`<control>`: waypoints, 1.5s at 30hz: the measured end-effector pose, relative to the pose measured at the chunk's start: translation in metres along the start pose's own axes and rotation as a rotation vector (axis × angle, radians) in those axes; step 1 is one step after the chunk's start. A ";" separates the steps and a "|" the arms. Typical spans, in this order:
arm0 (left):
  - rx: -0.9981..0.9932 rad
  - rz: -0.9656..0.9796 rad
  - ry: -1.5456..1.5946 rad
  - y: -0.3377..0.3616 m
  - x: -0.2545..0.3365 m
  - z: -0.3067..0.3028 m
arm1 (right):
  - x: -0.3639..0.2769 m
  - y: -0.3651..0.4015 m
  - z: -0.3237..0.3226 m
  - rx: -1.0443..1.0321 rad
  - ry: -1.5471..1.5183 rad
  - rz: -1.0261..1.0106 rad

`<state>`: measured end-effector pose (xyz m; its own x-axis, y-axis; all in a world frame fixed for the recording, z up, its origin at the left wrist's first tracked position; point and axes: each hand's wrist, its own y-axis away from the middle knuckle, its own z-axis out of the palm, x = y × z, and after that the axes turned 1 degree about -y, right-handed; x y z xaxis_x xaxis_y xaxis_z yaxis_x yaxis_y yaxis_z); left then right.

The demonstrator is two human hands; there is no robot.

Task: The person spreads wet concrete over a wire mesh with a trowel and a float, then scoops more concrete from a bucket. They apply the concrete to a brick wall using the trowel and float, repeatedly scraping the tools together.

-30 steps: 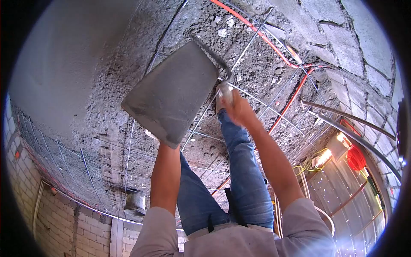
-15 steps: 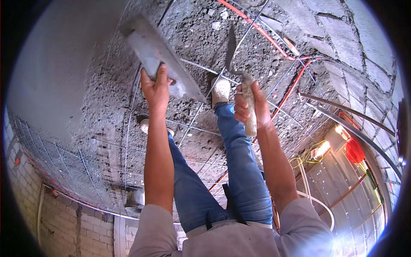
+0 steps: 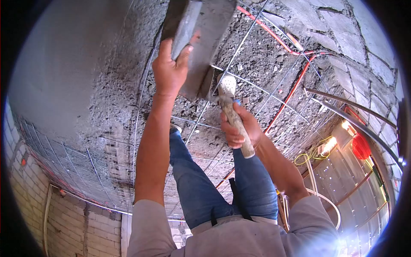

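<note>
Head view, looking down. A rough bed of grey mortar and gravel (image 3: 128,98) is overlaid by a steel wire mesh (image 3: 261,88), with red conduit (image 3: 287,99) running diagonally through it. A smoother grey surface (image 3: 55,64) lies at left and a block wall (image 3: 359,38) at upper right. Dark pipes (image 3: 355,112), a yellow cable (image 3: 306,158) and a red round object (image 3: 360,145) lie near the right edge. The person's legs in blue jeans (image 3: 252,188) and a white shoe (image 3: 227,85) stand on the mesh. The left hand (image 3: 171,70), arm extended, is raised, its fingers (image 3: 165,45) clamped over the lower edge of a flat grey board (image 3: 209,21), held tilted high in the view. Whether the board carries mortar cannot be told. The right hand (image 3: 239,126), lower and just beside the board, is closed in a fist around the wooden handle (image 3: 247,147) of a trowel. The handle's upper end reaches the board's lower corner, and the blade is hidden behind the board.
</note>
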<state>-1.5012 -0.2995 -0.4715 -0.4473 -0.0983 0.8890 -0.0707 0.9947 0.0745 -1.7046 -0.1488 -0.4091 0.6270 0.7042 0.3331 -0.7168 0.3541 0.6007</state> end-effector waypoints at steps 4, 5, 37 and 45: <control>0.048 0.000 -0.192 -0.010 -0.006 -0.016 | 0.048 0.032 0.004 -0.063 -0.028 0.039; 0.047 0.073 -0.262 -0.014 -0.005 -0.024 | 0.059 0.043 0.000 -0.130 -0.065 0.055; -1.374 -0.471 0.417 0.182 0.325 0.194 | 0.090 0.253 -0.121 1.041 1.241 -1.232; -1.436 -0.413 0.201 0.207 0.373 0.248 | 0.076 0.315 -0.266 1.391 0.453 -0.937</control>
<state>-1.9038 -0.1373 -0.2371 -0.4801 -0.4836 0.7319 0.8033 0.0927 0.5883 -1.9642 0.1794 -0.3875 0.3398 0.7755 -0.5321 0.7389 0.1300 0.6612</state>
